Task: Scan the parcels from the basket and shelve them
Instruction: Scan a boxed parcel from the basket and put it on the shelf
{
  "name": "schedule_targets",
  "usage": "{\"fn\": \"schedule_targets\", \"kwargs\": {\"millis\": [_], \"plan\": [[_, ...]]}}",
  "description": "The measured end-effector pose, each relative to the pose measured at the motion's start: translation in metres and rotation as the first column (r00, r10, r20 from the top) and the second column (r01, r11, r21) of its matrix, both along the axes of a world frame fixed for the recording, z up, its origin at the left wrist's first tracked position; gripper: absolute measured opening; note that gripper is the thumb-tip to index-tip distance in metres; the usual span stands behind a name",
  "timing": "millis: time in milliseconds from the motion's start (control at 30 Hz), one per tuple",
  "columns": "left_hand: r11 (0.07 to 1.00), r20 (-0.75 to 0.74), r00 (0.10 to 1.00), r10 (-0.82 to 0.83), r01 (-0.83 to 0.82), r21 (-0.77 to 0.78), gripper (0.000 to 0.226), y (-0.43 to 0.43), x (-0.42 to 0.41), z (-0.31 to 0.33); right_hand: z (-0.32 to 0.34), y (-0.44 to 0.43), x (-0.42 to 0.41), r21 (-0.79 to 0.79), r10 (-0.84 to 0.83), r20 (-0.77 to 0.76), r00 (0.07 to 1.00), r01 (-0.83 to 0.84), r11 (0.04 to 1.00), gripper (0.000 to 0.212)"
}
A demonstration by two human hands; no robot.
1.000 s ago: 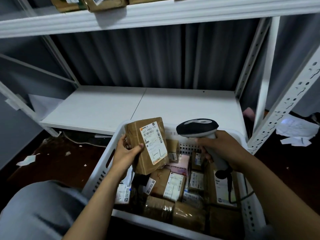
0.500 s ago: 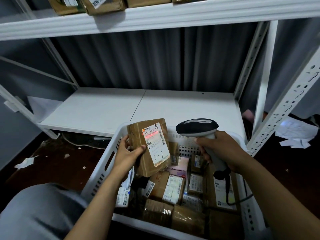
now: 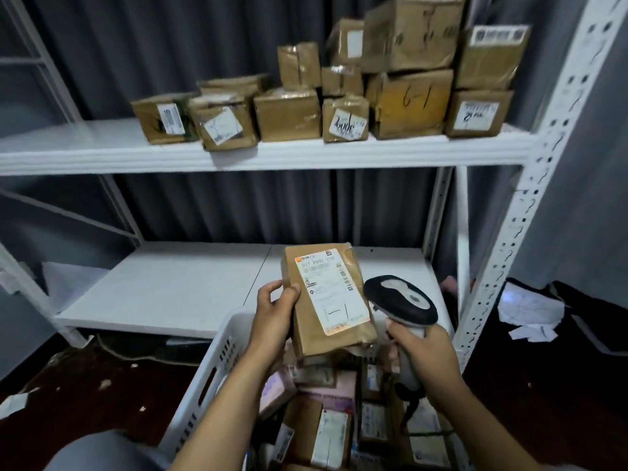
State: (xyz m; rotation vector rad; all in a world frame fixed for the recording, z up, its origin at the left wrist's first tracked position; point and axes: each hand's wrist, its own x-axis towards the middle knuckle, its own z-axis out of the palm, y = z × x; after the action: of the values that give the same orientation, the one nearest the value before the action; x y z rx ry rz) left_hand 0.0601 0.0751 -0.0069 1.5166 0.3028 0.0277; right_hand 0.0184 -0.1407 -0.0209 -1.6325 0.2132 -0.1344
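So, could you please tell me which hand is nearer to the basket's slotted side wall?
Left. The left hand, holding the parcel, is just above that wall; the right hand, gripping the scanner, is over the opposite side.

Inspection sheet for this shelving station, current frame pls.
Surface: white lower shelf; upper shelf carries stacked brown boxes.
Job's things: labelled parcel held above the basket; more parcels inside it; scanner beside the held parcel.
Clutter: paper scraps on the floor at left; crumpled papers at right.
Grippers: left hand grips the parcel; right hand grips the scanner handle.
Cables: scanner cable drops into the basket.
Surroundings: grey curtain behind; perforated white rack post at right.
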Motion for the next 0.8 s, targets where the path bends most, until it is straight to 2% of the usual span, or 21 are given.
{"fn": "schedule_targets", "kwargs": {"millis": [133, 233, 333, 367, 467, 567, 667, 800], "plan": [[0.997, 0.06, 0.998, -0.03, 0.034, -0.07, 0.034, -0.024, 0.002, 0.049, 0.052, 0.002, -0.007, 0.153, -0.092, 0.12, 0.989, 0.074, 0.986, 0.02], [0.992, 0.117, 0.991, -0.061, 0.074, -0.106, 0.037, -0.034, 0.004, 0.081, 0.084, 0.001, -0.003, 0.182, -0.101, 0.192, 0.976, 0.066, 0.981, 0.018], [0.962, 0.204, 0.953, -0.223, 0.249, -0.11, 0.025, -0.032, -0.006, 0.123, 0.124, 0.002, -0.002, 0.215, -0.14, 0.265, 0.954, 0.083, 0.973, 0.009], [0.946, 0.227, 0.932, -0.282, 0.309, -0.095, 0.031, -0.03, -0.009, 0.137, 0.137, 0.003, -0.001, 0.22, -0.151, 0.294, 0.944, 0.087, 0.972, 0.008], [0.889, 0.227, 0.867, -0.443, 0.457, -0.014, 0.081, -0.018, -0.01, 0.162, 0.172, 0.008, 0.004, 0.232, -0.152, 0.353, 0.923, 0.071, 0.97, 0.013], [0.837, 0.222, 0.812, -0.54, 0.547, 0.036, 0.105, -0.004, -0.015, 0.179, 0.195, 0.016, 0.009, 0.206, -0.132, 0.359, 0.924, 0.059, 0.977, 0.005], [0.849, 0.291, 0.806, -0.515, 0.527, 0.045, 0.101, 0.005, -0.011, 0.189, 0.213, 0.025, 0.017, 0.19, -0.109, 0.359, 0.927, 0.042, 0.981, 0.009], [0.92, 0.435, 0.817, -0.379, 0.382, 0.084, 0.086, 0.011, -0.002, 0.202, 0.238, 0.039, 0.031, 0.126, -0.067, 0.396, 0.916, 0.019, 0.992, 0.021]]}}
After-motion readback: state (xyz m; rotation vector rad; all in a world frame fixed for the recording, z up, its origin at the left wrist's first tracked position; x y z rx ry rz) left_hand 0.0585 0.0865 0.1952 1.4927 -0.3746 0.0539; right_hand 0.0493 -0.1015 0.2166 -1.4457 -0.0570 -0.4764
